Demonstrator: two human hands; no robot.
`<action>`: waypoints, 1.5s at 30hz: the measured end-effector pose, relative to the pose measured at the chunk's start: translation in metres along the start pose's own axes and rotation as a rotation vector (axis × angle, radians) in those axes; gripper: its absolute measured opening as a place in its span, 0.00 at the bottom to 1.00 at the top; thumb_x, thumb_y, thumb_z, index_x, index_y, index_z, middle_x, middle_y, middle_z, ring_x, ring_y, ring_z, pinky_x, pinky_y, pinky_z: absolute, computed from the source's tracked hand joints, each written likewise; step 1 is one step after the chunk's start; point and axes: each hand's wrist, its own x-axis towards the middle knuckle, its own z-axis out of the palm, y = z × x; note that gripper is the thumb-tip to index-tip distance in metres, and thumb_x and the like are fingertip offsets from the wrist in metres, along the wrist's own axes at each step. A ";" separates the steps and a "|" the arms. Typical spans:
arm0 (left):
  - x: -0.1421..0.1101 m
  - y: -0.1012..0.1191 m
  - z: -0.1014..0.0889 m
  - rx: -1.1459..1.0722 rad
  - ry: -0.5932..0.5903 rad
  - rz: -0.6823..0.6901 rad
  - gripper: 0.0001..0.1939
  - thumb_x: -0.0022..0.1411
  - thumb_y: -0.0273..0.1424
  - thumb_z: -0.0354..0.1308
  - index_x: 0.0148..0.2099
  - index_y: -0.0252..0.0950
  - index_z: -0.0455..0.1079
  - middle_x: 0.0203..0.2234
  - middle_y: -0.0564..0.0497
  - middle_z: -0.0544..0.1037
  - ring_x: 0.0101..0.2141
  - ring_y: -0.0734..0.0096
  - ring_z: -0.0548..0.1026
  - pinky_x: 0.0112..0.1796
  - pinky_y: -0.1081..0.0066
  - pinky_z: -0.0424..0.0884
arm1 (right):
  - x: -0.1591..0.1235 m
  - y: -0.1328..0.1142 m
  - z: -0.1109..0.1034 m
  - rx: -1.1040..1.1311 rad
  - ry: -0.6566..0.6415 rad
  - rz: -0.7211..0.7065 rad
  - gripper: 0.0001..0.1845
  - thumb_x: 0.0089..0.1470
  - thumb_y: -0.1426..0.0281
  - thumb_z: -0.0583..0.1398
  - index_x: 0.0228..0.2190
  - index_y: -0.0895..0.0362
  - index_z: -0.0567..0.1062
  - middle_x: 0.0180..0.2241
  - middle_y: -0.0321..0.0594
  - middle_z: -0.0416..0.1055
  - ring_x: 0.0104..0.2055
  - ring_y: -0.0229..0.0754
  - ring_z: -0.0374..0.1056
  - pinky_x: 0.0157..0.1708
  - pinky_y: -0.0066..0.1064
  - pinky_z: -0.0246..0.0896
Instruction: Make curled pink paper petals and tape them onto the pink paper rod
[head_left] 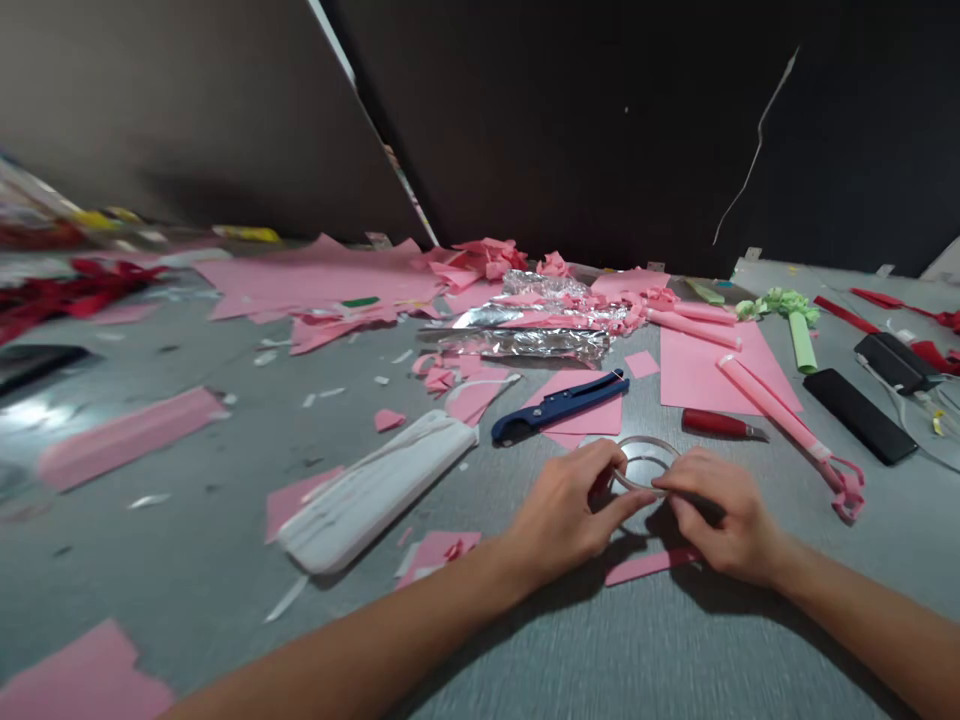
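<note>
On the table, the thin ring-shaped roll is held just above the surface, its circular opening facing up, between the left hand and right hand, neither clearly nearer. Both hands' fingers are closed on opposite sides of its near rim, the narrow pink strip lying crosswise below.

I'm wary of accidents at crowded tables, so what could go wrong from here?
The red-handled tool lies just beyond the right hand with its pointed tip bare, so a careless reach might nick a finger. The clear ring, pinched between the left hand and the right, could slip and knock the pink strip nearby.
</note>
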 end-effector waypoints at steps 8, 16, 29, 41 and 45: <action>-0.001 0.004 -0.004 0.064 -0.083 0.187 0.18 0.84 0.31 0.46 0.48 0.35 0.77 0.33 0.50 0.80 0.31 0.68 0.77 0.34 0.69 0.69 | -0.001 0.001 0.000 0.052 -0.074 0.073 0.17 0.68 0.78 0.58 0.50 0.53 0.82 0.35 0.40 0.81 0.34 0.43 0.75 0.34 0.36 0.72; -0.003 0.005 -0.007 0.036 0.011 0.073 0.24 0.75 0.52 0.62 0.37 0.36 0.69 0.24 0.57 0.71 0.23 0.74 0.66 0.27 0.72 0.60 | 0.002 -0.007 -0.002 0.092 -0.050 0.079 0.12 0.65 0.78 0.58 0.44 0.54 0.79 0.33 0.38 0.78 0.33 0.42 0.73 0.34 0.36 0.70; -0.003 0.003 -0.003 0.125 -0.121 0.235 0.13 0.82 0.38 0.53 0.48 0.37 0.74 0.33 0.51 0.81 0.32 0.66 0.76 0.37 0.66 0.67 | 0.003 -0.004 -0.001 0.119 -0.072 0.122 0.14 0.66 0.79 0.57 0.44 0.53 0.80 0.33 0.37 0.79 0.32 0.40 0.73 0.33 0.33 0.69; 0.002 0.011 -0.014 -0.161 -0.066 -0.117 0.15 0.72 0.41 0.61 0.35 0.37 0.68 0.21 0.59 0.65 0.23 0.74 0.62 0.26 0.72 0.56 | 0.005 -0.005 -0.006 0.237 -0.092 0.135 0.16 0.64 0.80 0.58 0.47 0.55 0.81 0.34 0.38 0.79 0.33 0.38 0.72 0.33 0.31 0.66; 0.002 0.008 -0.018 -0.351 -0.097 -0.187 0.18 0.72 0.45 0.60 0.34 0.38 0.67 0.23 0.58 0.65 0.24 0.73 0.63 0.26 0.72 0.57 | 0.003 -0.002 -0.006 0.312 -0.067 0.210 0.14 0.65 0.78 0.59 0.46 0.55 0.83 0.35 0.39 0.80 0.34 0.39 0.74 0.34 0.31 0.68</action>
